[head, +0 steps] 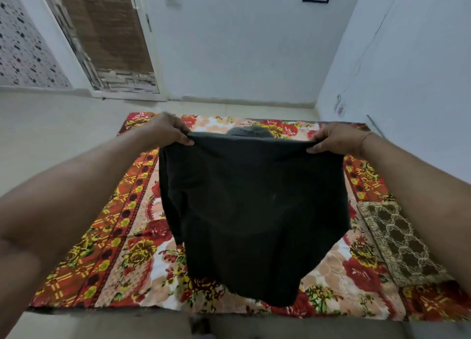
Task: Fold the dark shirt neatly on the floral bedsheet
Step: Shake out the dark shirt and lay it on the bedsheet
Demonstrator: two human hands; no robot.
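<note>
The left hand [173, 130] is pinching the top left edge of the dark shirt [254, 211], with the thumb on the near face and the fingers curled behind the fabric. The shirt is hanging stretched between both hands, above the floral bedsheet [119, 236] lying on the floor, its lower hem dangling over the near part of the sheet. The right hand [334, 139], wearing a thin bracelet [366, 135], is pinching the top right edge likewise. A brown patterned cloth [397, 241] is lying on the sheet's right side.
</note>
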